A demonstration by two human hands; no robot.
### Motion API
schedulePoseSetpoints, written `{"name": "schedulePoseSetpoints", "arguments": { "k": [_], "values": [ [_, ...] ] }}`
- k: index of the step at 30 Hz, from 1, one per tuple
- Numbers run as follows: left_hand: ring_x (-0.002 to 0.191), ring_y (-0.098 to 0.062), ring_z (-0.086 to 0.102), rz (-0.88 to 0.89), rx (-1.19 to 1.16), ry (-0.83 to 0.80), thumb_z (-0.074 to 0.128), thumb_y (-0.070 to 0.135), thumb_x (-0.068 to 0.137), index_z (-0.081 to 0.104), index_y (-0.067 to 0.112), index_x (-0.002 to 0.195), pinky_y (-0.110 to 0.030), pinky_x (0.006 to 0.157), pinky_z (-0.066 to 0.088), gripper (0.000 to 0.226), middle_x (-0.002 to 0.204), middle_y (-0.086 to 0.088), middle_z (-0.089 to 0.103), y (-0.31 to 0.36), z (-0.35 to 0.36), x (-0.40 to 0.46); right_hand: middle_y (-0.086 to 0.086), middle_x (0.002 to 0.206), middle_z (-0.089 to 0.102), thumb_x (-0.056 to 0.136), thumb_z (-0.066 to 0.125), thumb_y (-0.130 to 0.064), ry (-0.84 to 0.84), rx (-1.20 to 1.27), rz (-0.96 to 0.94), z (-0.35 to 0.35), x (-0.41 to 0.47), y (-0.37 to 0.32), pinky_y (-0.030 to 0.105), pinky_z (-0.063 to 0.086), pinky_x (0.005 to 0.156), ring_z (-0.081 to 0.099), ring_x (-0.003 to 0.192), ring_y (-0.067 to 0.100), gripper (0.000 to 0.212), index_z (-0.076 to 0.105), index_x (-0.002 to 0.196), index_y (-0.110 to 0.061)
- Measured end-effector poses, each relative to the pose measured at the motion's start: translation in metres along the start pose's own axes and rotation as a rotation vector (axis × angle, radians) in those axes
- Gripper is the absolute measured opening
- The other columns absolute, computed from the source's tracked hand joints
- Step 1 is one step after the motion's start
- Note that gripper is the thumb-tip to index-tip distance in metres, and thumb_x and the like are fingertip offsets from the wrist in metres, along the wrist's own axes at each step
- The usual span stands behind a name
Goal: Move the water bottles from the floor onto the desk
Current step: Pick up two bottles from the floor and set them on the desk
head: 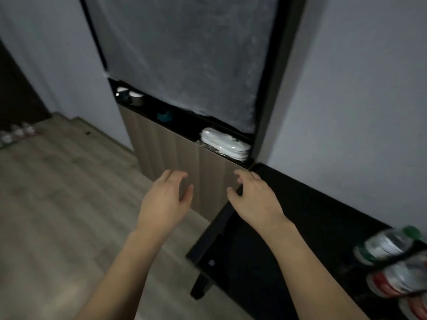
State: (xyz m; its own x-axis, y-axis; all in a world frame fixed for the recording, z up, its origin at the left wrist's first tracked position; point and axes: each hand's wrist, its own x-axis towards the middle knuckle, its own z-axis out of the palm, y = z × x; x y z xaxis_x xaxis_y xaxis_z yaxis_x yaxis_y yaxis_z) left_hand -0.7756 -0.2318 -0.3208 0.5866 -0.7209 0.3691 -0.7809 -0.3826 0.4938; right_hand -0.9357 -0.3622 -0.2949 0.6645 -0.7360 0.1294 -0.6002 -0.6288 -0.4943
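Both the left hand (163,200) and right hand (253,199) hang loosely spread, holding nothing. Water bottles (17,133) wait on the floor (57,204) at nine o'clock; others (392,262) already lie on the black desk (300,215) at four o'clock. The person should probably turn left and grip each bottle around its body.

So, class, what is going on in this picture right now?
A person is moving water bottles from the floor to a black desk. Right now both the left hand and the right hand are empty, fingers loosely spread. Some bottles on the desk already lie at the right edge, blurred. More bottles on the floor wait far left, by the wall.
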Motion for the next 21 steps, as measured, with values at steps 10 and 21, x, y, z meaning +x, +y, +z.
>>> {"name": "schedulePoseSetpoints", "arguments": {
  "k": [10,21],
  "values": [
    [0.088,-0.017,0.064,-0.275,0.103,0.172,0.058,0.036,0.094,0.061,0.018,0.122,-0.034,0.072,0.051,0.034,0.123,0.002,0.058,-0.221,-0.135,0.026,0.001,0.136,0.051,0.092,0.053,-0.038,-0.110,0.013,-0.158,0.115,0.090,-0.186,0.038,0.044,0.096,0.052,0.121,0.023,0.053,0.042,0.142,-0.023],
    [0.084,-0.005,0.059,-0.325,0.135,0.159,0.054,0.044,0.092,0.059,0.023,0.123,-0.025,0.070,0.042,0.038,0.125,0.008,0.054,-0.347,-0.151,0.088,-0.001,0.134,0.053,0.091,0.055,-0.039,-0.236,0.006,-0.257,0.229,0.195,-0.293,0.034,0.042,0.093,0.053,0.121,0.022,0.053,0.044,0.140,-0.022]
  ]
}}
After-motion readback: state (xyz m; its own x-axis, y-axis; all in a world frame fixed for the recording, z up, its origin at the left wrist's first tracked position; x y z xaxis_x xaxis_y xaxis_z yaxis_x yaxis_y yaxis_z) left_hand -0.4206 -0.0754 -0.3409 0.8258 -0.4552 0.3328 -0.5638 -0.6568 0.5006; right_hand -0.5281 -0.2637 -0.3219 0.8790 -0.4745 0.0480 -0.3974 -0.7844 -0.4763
